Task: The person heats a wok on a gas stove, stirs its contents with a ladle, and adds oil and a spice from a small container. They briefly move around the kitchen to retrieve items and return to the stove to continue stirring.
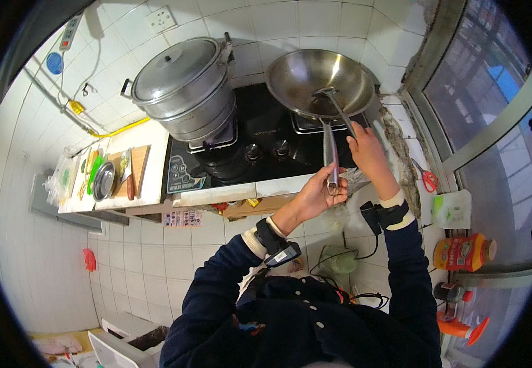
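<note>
A steel wok stands tilted slightly on the right burner of a black glass gas stove. My left hand wraps around the end of the wok's long metal handle. With my right hand I hold the handle of a metal cooking ladle or spatula. Its head rests low inside the wok, where a little dark liquid or residue seems to lie; I cannot tell which. Both wrists carry black strapped devices.
A tall lidded aluminium steamer pot occupies the left burner. Further left are a wooden cutting board, a knife and a steel bowl. Red-handled scissors, a tissue pack and an orange-labelled jar line the right-hand ledge.
</note>
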Available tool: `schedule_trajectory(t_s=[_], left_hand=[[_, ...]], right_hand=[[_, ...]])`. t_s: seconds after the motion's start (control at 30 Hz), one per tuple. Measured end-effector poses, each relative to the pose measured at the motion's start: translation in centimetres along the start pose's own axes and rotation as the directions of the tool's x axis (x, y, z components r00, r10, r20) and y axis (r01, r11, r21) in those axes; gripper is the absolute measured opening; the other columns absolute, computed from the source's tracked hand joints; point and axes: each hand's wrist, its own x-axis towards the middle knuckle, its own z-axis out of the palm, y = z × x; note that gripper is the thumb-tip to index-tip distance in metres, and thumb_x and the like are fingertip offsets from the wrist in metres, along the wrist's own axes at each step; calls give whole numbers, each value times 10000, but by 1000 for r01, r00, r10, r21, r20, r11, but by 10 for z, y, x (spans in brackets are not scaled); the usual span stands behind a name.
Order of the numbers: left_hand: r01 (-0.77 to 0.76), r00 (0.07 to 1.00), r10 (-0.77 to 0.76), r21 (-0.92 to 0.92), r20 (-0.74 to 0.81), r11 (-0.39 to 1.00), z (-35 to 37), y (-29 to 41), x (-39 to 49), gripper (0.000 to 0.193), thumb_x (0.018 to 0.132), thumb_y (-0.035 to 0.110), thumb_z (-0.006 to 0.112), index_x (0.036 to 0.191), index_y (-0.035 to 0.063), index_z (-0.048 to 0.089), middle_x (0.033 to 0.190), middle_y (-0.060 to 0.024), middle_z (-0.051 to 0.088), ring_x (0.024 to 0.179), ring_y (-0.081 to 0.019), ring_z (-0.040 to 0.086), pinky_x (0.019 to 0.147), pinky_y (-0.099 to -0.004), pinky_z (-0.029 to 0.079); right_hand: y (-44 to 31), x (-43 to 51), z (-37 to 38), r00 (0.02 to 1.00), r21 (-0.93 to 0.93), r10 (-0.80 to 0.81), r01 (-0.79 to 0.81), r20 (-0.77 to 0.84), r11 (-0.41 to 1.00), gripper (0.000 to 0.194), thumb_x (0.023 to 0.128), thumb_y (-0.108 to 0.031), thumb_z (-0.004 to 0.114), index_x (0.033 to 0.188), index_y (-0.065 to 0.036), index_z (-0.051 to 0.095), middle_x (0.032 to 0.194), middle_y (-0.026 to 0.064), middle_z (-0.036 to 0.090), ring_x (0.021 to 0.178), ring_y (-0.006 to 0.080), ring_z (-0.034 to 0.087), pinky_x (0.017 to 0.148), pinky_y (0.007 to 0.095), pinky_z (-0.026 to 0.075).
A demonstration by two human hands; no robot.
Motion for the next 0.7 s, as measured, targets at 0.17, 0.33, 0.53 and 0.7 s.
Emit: schedule_trajectory(t_s=[0.17, 0.33, 0.53, 0.7], left_hand=[[3, 1000, -2, -29, 31, 1000, -9, -7, -15, 369, 925, 456, 419, 1025, 106, 478, 850, -53, 582, 740, -145, 590, 691, -279, 520], [-5, 1000, 5, -6, 27, 1000, -35, -16, -31, 351, 926, 455, 415, 993, 125, 514, 825, -4, 590, 730, -117, 585, 692, -264, 496], [1, 1000, -2, -49, -20, 999, -69, -20, -62, 345, 930, 434, 413, 1048, 130, 526, 819, 10, 590, 735, -99, 581, 696, -255, 490], [12, 998, -20, -130, -65, 991, -109, -19, -111, 299, 926, 336, 449, 1079, 89, 518, 855, -15, 591, 746, -126, 590, 718, -271, 501]], right_hand=[[1, 1, 2, 999, -34, -26, 27, 26, 999, 407, 870, -211, 531, 1234, -52, 444, 1016, 238, 530, 893, 433, 538, 747, 468, 449], [3, -6, 0, 999, -153, -30, 32, 16, 988, 447, 887, -291, 511, 1271, -85, 412, 1075, 235, 502, 931, 418, 543, 758, 467, 455], [-9, -27, -22, 993, -166, 18, -38, -118, 985, 395, 891, -247, 527, 1232, -54, 473, 1054, 204, 496, 931, 392, 519, 803, 411, 432], [-50, -47, -35, 951, -158, -42, -8, -308, 987, 313, 905, -171, 500, 1195, -53, 504, 987, 192, 501, 866, 374, 519, 763, 397, 431]])
